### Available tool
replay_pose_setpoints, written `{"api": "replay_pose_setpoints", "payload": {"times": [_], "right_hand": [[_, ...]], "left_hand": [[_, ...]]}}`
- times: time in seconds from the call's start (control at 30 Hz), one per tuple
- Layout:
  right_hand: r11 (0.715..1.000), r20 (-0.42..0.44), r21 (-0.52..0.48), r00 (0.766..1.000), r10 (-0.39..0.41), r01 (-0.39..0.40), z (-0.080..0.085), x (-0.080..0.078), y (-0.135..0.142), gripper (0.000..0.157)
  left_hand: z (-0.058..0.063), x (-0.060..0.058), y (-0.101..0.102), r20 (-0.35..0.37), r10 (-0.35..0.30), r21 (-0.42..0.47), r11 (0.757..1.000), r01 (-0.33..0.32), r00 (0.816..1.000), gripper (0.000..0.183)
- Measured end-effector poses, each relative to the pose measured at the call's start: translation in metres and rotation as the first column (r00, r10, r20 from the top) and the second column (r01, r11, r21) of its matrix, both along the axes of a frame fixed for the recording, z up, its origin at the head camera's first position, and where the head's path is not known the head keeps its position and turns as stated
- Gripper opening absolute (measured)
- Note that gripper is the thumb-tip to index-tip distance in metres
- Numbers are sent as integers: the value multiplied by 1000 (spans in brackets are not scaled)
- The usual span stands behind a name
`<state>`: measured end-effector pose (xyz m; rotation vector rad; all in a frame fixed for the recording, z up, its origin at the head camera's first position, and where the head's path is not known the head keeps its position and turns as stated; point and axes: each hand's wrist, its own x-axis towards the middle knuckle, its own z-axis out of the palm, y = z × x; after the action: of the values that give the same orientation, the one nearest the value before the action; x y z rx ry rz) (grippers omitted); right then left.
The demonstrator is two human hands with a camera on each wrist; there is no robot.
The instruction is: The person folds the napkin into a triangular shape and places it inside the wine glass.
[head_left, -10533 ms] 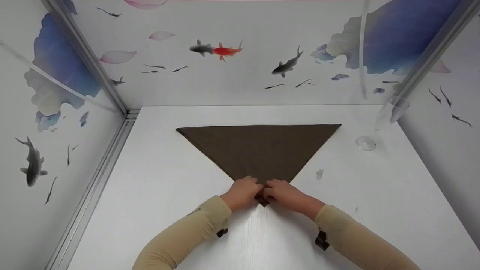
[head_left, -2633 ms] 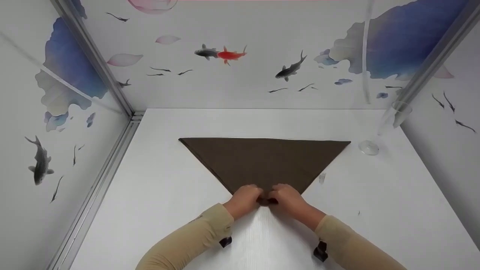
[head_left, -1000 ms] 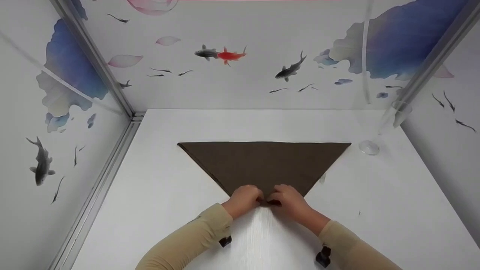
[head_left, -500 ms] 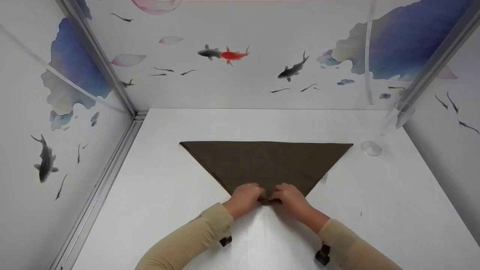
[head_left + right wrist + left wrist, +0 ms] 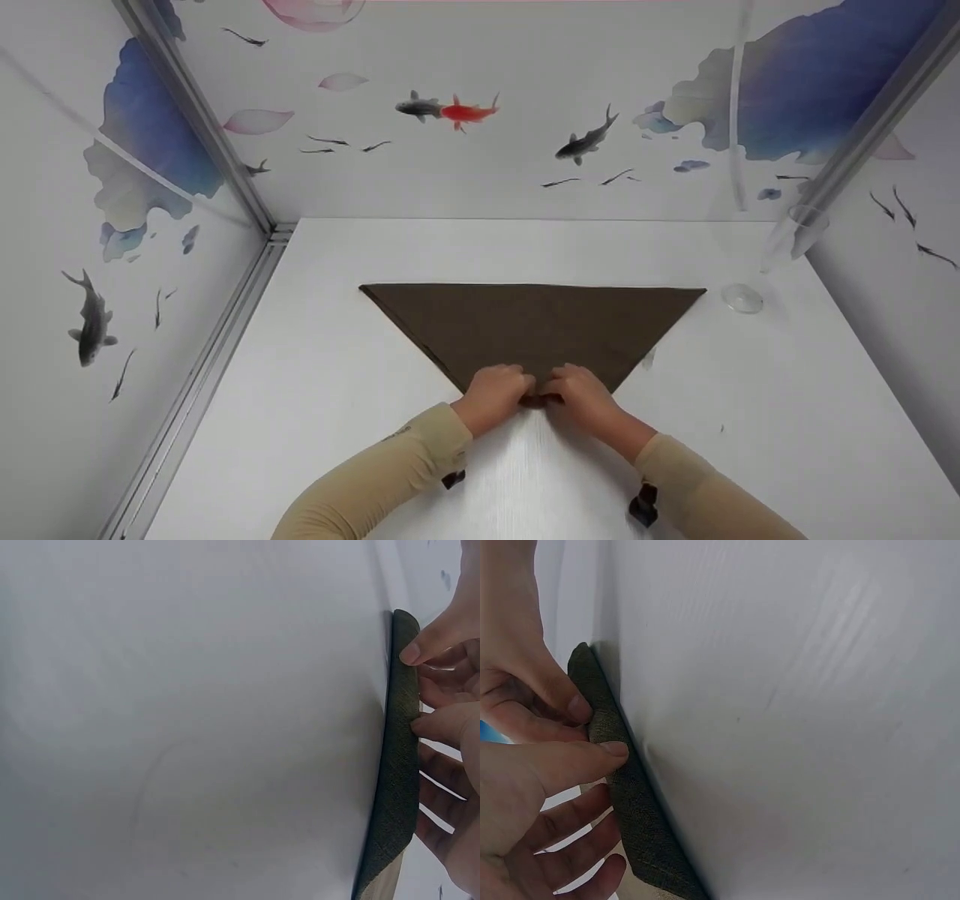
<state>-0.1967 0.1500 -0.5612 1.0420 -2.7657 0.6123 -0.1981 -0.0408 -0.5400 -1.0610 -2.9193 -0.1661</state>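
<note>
Brown cloth (image 5: 532, 326) is lying mid-frame in head view, folded to a triangle on the white table (image 5: 315, 420), long edge facing top of frame, narrow end pointing to bottom ctr. L hand (image 5: 495, 394) & R hand (image 5: 581, 394) are gripping that narrow end, lower ctr, sitting close tog. w/ a bit of turned-over edge (image 5: 641, 817) showing btwn & just below them.

L wrist view: edge is running from upper left to bottom ctr. L hand, lower left, is pinching it, thumb lying on the near face; its other visible fingers are spreading a little, gaps showing. R hand, upper left, is also pinching, thumb pressing the cloth, fingers curling behind. R wrist view: same edge is running down the right side, both hands holding it; can't tell where all fingertips are ending, cloth is hiding some.

Tan sleeves (image 5: 375, 472) are coming in from bottom of frame, a black device (image 5: 643, 506) hanging under each wrist. Clear glass (image 5: 795, 232) is standing upper right, clear disc (image 5: 742, 298) showing just below-left; can't tell if joined. Painted fish (image 5: 469, 112) are decorating the back wall (image 5: 510, 45), top ctr.
</note>
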Motion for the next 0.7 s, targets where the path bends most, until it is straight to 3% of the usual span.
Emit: {"api": "replay_pose_setpoints", "payload": {"times": [0.23, 0.7], "right_hand": [[1000, -75, -7, 997, 15, -16, -2, -1, 1, 18], [1000, -61, 11, 998, 9, -8, -1, -3, 0, 20]], "left_hand": [[0, -2, 0, 4, 11, -7, 1000, -11, 1000, 4], [3, -5, -1, 82, 40, 14, 999, -42, 996, 5]]}}
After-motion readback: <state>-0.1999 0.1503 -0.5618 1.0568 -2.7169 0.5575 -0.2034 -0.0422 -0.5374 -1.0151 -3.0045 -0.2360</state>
